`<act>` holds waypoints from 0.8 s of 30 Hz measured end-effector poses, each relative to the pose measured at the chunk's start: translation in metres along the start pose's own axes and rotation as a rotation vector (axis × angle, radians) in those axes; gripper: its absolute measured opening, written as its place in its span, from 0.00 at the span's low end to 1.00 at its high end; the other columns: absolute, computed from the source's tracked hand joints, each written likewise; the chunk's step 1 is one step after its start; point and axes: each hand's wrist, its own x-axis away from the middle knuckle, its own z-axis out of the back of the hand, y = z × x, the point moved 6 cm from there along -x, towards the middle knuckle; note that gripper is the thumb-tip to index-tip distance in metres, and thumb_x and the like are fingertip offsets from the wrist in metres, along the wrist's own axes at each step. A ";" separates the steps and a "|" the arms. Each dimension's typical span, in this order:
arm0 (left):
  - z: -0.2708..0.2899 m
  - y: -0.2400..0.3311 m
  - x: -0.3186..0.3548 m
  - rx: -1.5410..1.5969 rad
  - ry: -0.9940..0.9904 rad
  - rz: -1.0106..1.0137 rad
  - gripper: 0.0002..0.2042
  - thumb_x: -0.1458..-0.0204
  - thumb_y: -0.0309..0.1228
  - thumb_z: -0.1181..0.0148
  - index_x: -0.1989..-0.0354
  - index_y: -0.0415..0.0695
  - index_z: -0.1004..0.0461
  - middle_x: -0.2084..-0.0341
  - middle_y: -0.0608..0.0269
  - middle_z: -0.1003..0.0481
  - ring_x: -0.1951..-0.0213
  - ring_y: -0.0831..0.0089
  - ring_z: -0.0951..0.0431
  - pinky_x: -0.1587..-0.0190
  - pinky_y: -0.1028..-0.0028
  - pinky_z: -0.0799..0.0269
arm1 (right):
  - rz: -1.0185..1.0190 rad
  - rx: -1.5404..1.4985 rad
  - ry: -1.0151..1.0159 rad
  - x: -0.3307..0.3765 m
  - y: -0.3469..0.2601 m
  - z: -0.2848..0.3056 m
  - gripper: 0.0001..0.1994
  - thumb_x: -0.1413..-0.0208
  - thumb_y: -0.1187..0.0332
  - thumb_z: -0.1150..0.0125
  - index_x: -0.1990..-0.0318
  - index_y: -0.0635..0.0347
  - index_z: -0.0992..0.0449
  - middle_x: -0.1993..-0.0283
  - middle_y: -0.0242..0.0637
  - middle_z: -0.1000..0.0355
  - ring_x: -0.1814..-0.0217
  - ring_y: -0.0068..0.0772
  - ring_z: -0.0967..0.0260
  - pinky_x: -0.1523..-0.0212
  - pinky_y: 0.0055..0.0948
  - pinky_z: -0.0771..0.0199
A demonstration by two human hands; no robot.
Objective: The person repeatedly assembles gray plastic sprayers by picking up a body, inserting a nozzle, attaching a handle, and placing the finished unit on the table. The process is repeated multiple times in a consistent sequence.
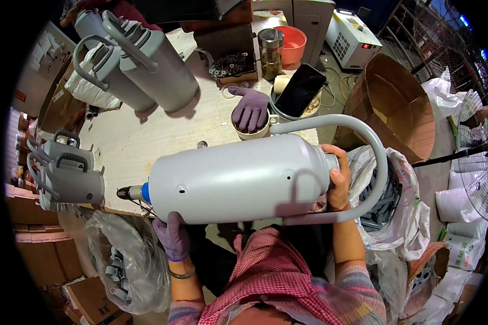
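Both hands' grip around grey jug (pixel 238 179): left hand (pixel 172 236) beneath, right hand (pixel 339 181) at neck.

The person's left hand (pixel 172 236), in a purple glove, is raised from a bare forearm that comes up from the lower edge, with a bangle at the wrist; its fingers (pixel 174 221) are curled upward and pressed against what they grip. The right hand (pixel 339 181) is bare, its forearm rising nearly straight from a pushed-up plaid sleeve, the fingers wrapped tightly and the thumb apparently tucked behind, though that side is hidden. Both elbows are bent close to the torso.
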 end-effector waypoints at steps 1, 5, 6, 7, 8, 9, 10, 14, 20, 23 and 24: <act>-0.003 0.006 0.001 -0.023 0.013 -0.006 0.16 0.43 0.39 0.38 0.63 0.35 0.25 0.68 0.65 0.23 0.65 0.79 0.26 0.61 0.76 0.32 | -0.004 -0.015 -0.002 0.000 0.001 0.000 0.28 0.47 0.53 0.51 0.45 0.67 0.33 0.48 0.45 0.31 0.46 0.36 0.35 0.41 0.32 0.39; -0.001 -0.002 0.002 0.065 0.074 0.025 0.14 0.44 0.38 0.37 0.65 0.36 0.25 0.71 0.67 0.24 0.68 0.80 0.27 0.62 0.76 0.32 | -0.004 -0.053 0.010 0.000 0.006 0.004 0.29 0.47 0.52 0.51 0.45 0.68 0.33 0.47 0.45 0.31 0.45 0.36 0.35 0.39 0.33 0.40; 0.001 -0.004 0.002 0.069 0.075 0.028 0.14 0.44 0.37 0.37 0.66 0.36 0.25 0.71 0.67 0.24 0.68 0.81 0.27 0.63 0.76 0.32 | 0.000 -0.058 0.018 0.000 0.007 0.005 0.29 0.47 0.52 0.51 0.45 0.68 0.33 0.47 0.45 0.32 0.44 0.36 0.35 0.39 0.33 0.40; 0.002 -0.005 0.001 0.074 0.073 0.031 0.13 0.44 0.37 0.36 0.66 0.37 0.25 0.71 0.66 0.24 0.68 0.81 0.27 0.63 0.76 0.32 | -0.004 -0.058 0.018 -0.001 0.007 0.005 0.29 0.47 0.52 0.51 0.45 0.68 0.33 0.47 0.45 0.32 0.44 0.36 0.35 0.39 0.33 0.40; 0.001 -0.005 0.000 0.071 0.047 0.043 0.14 0.44 0.37 0.36 0.66 0.36 0.24 0.71 0.66 0.24 0.68 0.81 0.27 0.63 0.76 0.32 | -0.008 -0.058 0.019 -0.001 0.006 0.004 0.29 0.47 0.52 0.51 0.45 0.68 0.33 0.47 0.45 0.32 0.44 0.36 0.35 0.39 0.33 0.40; 0.000 -0.005 -0.001 0.067 0.020 0.054 0.14 0.44 0.37 0.36 0.65 0.36 0.24 0.71 0.66 0.24 0.68 0.80 0.27 0.63 0.76 0.32 | -0.013 -0.059 0.020 -0.001 0.006 0.004 0.29 0.47 0.53 0.51 0.45 0.68 0.33 0.47 0.45 0.32 0.44 0.36 0.35 0.39 0.33 0.40; -0.002 -0.004 -0.002 0.065 -0.006 0.066 0.14 0.44 0.38 0.36 0.65 0.36 0.24 0.70 0.66 0.24 0.68 0.80 0.27 0.63 0.77 0.32 | -0.015 -0.048 0.017 -0.002 0.005 0.004 0.29 0.47 0.53 0.51 0.45 0.68 0.33 0.47 0.45 0.32 0.44 0.36 0.35 0.39 0.33 0.40; -0.007 -0.001 -0.001 -0.026 0.003 0.019 0.16 0.43 0.38 0.38 0.61 0.34 0.24 0.66 0.63 0.23 0.65 0.78 0.26 0.61 0.76 0.32 | -0.054 -0.027 0.002 0.002 0.009 0.009 0.29 0.47 0.54 0.51 0.43 0.66 0.33 0.46 0.44 0.32 0.44 0.35 0.35 0.40 0.31 0.39; -0.008 -0.009 -0.004 0.059 0.051 0.104 0.19 0.39 0.35 0.42 0.49 0.30 0.30 0.55 0.53 0.23 0.56 0.69 0.24 0.51 0.68 0.28 | -0.105 0.195 -0.199 0.027 0.005 0.038 0.41 0.45 0.42 0.42 0.29 0.54 0.44 0.35 0.37 0.39 0.34 0.35 0.42 0.34 0.33 0.43; -0.005 0.002 0.000 -0.078 -0.072 0.047 0.23 0.37 0.40 0.44 0.46 0.29 0.32 0.53 0.51 0.24 0.54 0.68 0.24 0.50 0.68 0.28 | -0.259 0.200 0.008 0.047 0.036 0.126 0.28 0.39 0.59 0.42 0.33 0.58 0.37 0.36 0.38 0.36 0.35 0.32 0.37 0.36 0.32 0.39; -0.002 -0.004 -0.001 -0.067 -0.087 0.042 0.24 0.36 0.43 0.48 0.45 0.30 0.32 0.53 0.50 0.24 0.54 0.66 0.23 0.52 0.67 0.26 | -0.202 0.476 0.163 0.048 0.025 0.176 0.17 0.38 0.66 0.44 0.43 0.59 0.27 0.45 0.35 0.28 0.45 0.29 0.30 0.44 0.30 0.31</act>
